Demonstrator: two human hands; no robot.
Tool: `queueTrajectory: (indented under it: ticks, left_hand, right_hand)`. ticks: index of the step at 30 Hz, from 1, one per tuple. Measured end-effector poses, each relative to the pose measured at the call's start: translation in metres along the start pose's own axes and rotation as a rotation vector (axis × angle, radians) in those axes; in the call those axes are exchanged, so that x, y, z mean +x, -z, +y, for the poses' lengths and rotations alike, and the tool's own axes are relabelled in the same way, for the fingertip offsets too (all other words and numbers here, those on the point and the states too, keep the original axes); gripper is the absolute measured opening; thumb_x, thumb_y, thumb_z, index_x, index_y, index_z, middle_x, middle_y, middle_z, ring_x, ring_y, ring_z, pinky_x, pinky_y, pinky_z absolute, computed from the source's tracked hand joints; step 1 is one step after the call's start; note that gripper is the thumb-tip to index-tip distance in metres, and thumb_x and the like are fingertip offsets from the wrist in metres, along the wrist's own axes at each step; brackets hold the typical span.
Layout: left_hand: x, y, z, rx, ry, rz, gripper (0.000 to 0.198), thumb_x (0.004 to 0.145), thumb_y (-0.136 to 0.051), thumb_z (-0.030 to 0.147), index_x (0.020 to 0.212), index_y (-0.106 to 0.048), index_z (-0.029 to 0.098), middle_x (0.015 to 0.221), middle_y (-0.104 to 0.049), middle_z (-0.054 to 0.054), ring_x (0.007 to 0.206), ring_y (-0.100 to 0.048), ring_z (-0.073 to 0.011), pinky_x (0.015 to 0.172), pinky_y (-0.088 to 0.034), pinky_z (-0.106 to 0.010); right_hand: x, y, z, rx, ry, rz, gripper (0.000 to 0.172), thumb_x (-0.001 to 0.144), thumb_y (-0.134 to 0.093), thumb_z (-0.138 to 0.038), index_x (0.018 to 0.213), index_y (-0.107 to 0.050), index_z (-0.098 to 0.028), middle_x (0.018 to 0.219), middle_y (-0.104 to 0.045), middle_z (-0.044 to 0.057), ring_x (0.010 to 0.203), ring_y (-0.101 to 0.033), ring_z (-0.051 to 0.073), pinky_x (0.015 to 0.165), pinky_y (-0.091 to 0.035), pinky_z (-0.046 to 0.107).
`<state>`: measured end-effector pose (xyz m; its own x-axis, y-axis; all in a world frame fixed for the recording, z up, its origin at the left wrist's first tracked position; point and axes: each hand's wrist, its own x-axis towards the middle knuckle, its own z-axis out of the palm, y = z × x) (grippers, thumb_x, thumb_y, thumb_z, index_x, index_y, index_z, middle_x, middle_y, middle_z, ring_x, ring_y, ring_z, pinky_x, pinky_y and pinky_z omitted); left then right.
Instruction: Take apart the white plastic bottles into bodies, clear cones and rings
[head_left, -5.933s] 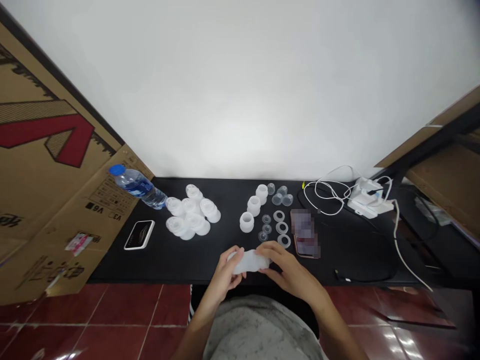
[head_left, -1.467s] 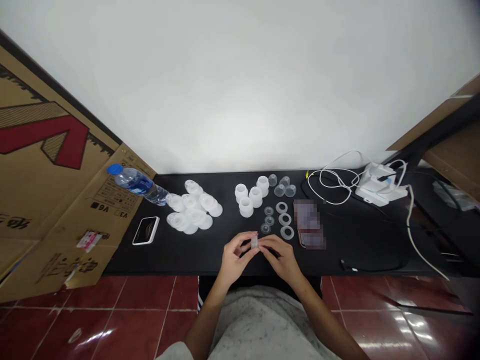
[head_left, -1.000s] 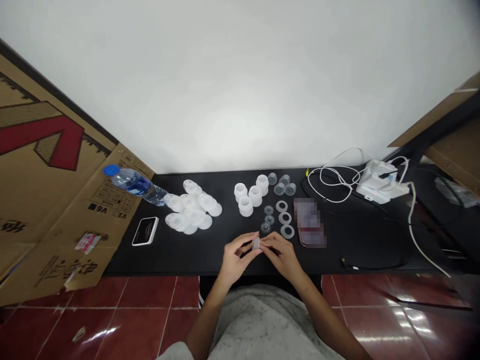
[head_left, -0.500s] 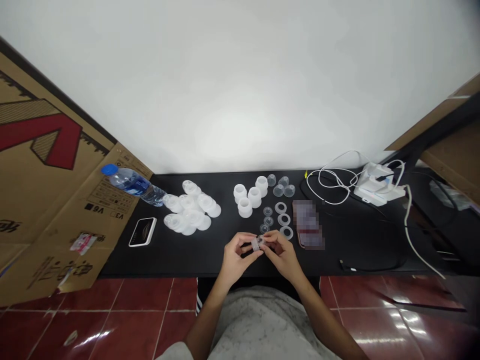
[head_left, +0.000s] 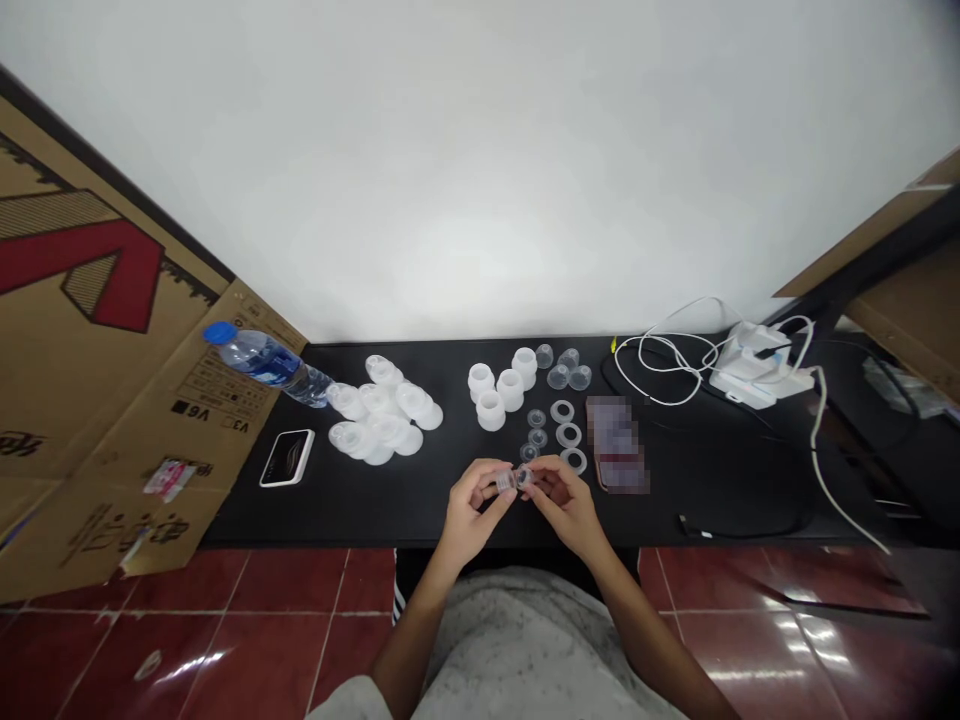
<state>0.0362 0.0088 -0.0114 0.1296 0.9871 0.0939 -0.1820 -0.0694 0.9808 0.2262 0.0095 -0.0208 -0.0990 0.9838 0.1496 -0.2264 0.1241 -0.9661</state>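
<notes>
Near the front edge of the black table, my left hand [head_left: 474, 505] pinches a clear ribbed plastic piece [head_left: 505, 481]. Close beside it, my right hand [head_left: 561, 500] holds a small clear round piece [head_left: 523, 477] by its edge. The two pieces face each other, nearly touching. Just beyond my hands lie small clear discs [head_left: 536, 438] in a column, with flat clear rings [head_left: 568, 435] to their right. Several white threaded collars [head_left: 490, 409] stand farther back, beside clear domed caps [head_left: 568, 362].
White domed parts [head_left: 390, 430] are heaped at the left, near a water bottle [head_left: 270, 362] and a white device [head_left: 287, 458]. A phone [head_left: 616, 445] lies right of the rings. Cables and a white power strip [head_left: 757, 365] occupy the right; a cardboard box [head_left: 97, 400] borders the left.
The two clear pieces between my hands have moved slightly apart, with the left one shifting left. The view has shifted a little; the parts on the table stay in place.
</notes>
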Motion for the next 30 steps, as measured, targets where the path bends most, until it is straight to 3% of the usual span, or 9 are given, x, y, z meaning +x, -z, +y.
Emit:
queueTrajectory:
  ticks: [5, 9, 13, 18, 22, 25, 28, 30]
  left_hand:
    - [-0.001, 0.002, -0.002, 0.023, 0.018, 0.045, 0.031, 0.1, -0.079, 0.041, 0.123, -0.076, 0.019, 0.118, -0.08, -0.012, 0.109, -0.079, -0.0252, 0.097, -0.065, -0.037]
    - [-0.001, 0.007, -0.003, 0.112, 0.023, 0.116, 0.033, 0.1, -0.079, 0.044, 0.121, -0.079, 0.019, 0.116, -0.082, -0.013, 0.099, -0.078, -0.0222, 0.09, -0.063, -0.032]
    - [-0.002, 0.007, -0.005, 0.119, 0.02, 0.114, 0.037, 0.087, -0.093, 0.039, 0.116, -0.08, 0.019, 0.114, -0.083, -0.012, 0.095, -0.078, -0.0224, 0.087, -0.064, -0.033]
    - [0.001, 0.001, -0.006, 0.064, -0.037, 0.129, 0.039, 0.082, -0.096, 0.032, 0.114, -0.079, 0.02, 0.124, -0.079, -0.014, 0.113, -0.079, -0.029, 0.093, -0.067, -0.039]
    - [0.001, 0.003, -0.003, 0.134, -0.082, 0.164, 0.034, 0.088, -0.091, 0.032, 0.119, -0.08, 0.022, 0.124, -0.079, -0.013, 0.108, -0.079, -0.0262, 0.09, -0.065, -0.037]
    - [0.0, 0.006, 0.003, 0.282, -0.137, 0.028, 0.03, 0.091, -0.089, 0.034, 0.12, -0.084, 0.025, 0.114, -0.082, -0.011, 0.099, -0.074, -0.0239, 0.081, -0.06, -0.034]
    - [-0.001, 0.006, 0.01, 0.352, -0.174, -0.176, 0.031, 0.094, -0.087, 0.037, 0.123, -0.085, 0.027, 0.105, -0.083, -0.01, 0.095, -0.071, -0.0237, 0.075, -0.056, -0.032]
    - [-0.001, 0.004, 0.013, 0.371, -0.176, -0.232, 0.03, 0.097, -0.083, 0.038, 0.125, -0.084, 0.026, 0.105, -0.083, -0.01, 0.096, -0.071, -0.0243, 0.074, -0.055, -0.032]
  right_hand:
    - [-0.002, 0.0, -0.008, -0.111, 0.084, 0.001, 0.021, 0.105, -0.073, -0.029, 0.126, -0.078, -0.031, 0.115, -0.072, 0.007, 0.086, -0.074, 0.018, 0.078, -0.067, 0.032]
    - [-0.01, 0.0, -0.013, -0.48, 0.187, 0.03, 0.028, 0.108, -0.065, -0.024, 0.132, -0.078, -0.03, 0.116, -0.07, 0.009, 0.084, -0.072, 0.018, 0.078, -0.066, 0.032]
    - [-0.018, -0.001, -0.007, -0.756, 0.235, 0.062, 0.035, 0.105, -0.064, -0.019, 0.136, -0.076, -0.03, 0.117, -0.071, 0.011, 0.086, -0.072, 0.021, 0.079, -0.066, 0.035]
    - [-0.019, -0.001, -0.004, -0.789, 0.223, 0.107, 0.048, 0.106, -0.062, -0.018, 0.151, -0.065, -0.032, 0.139, -0.068, 0.013, 0.078, -0.07, 0.019, 0.071, -0.066, 0.034]
    - [-0.027, 0.005, -0.01, -0.762, 0.307, 0.146, 0.048, 0.106, -0.063, -0.016, 0.151, -0.064, -0.034, 0.139, -0.066, 0.014, 0.078, -0.069, 0.018, 0.071, -0.065, 0.035]
    - [-0.04, 0.011, -0.011, -0.822, 0.384, 0.022, 0.048, 0.103, -0.069, -0.018, 0.148, -0.068, -0.034, 0.124, -0.071, 0.012, 0.09, -0.071, 0.023, 0.077, -0.065, 0.037]
    - [-0.051, 0.016, -0.007, -0.897, 0.443, -0.017, 0.043, 0.105, -0.067, -0.018, 0.145, -0.072, -0.033, 0.098, -0.072, 0.007, 0.081, -0.067, 0.021, 0.072, -0.062, 0.035]
    - [-0.056, 0.02, -0.005, -0.929, 0.45, -0.011, 0.041, 0.107, -0.064, -0.017, 0.144, -0.073, -0.031, 0.092, -0.072, 0.006, 0.077, -0.066, 0.02, 0.071, -0.061, 0.034]
